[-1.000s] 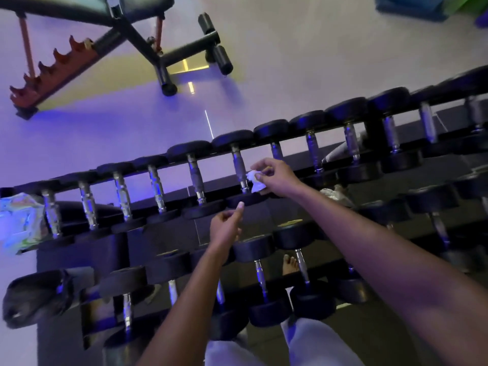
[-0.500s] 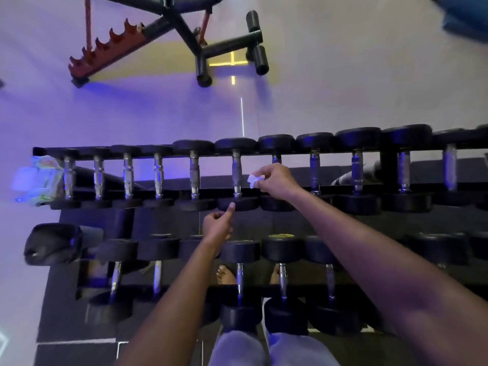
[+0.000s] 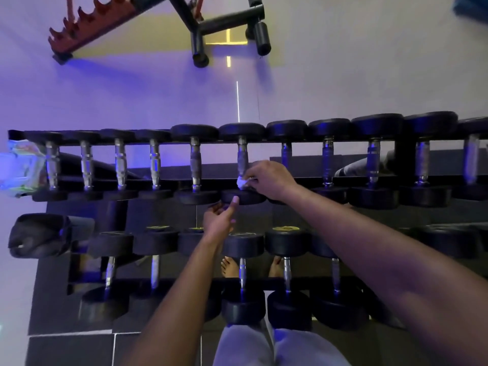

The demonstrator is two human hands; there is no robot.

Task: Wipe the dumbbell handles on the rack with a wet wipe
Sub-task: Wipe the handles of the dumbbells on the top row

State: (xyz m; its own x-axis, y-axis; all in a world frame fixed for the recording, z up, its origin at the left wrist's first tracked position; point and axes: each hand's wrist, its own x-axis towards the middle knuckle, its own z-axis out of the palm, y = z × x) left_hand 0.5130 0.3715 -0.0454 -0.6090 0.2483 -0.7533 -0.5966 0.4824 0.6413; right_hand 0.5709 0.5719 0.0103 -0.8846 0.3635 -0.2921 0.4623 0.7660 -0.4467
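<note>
At the far left, a pale packet (image 3: 22,167) sits at the end of the rack's (image 3: 163,179) upper row, at about nine o'clock from the hands. A row of dumbbells runs rightward along that upper tier, their metal handles pointing away from the viewer. The left arm reaches up from six o'clock, and the left hand (image 3: 220,220) is loosely cupped, fingers apart and gripping nothing, with its thumb tip touching the near head of the dumbbell (image 3: 243,159) at the row's middle. At one o'clock from it, the right arm comes in from four o'clock. The right hand (image 3: 268,179) has its fingers curled together, pinching a small white wet wipe (image 3: 241,182) against the lower end of that dumbbell's handle, just above the near head. A weight bench (image 3: 200,27) stands on the floor at twelve o'clock.
</note>
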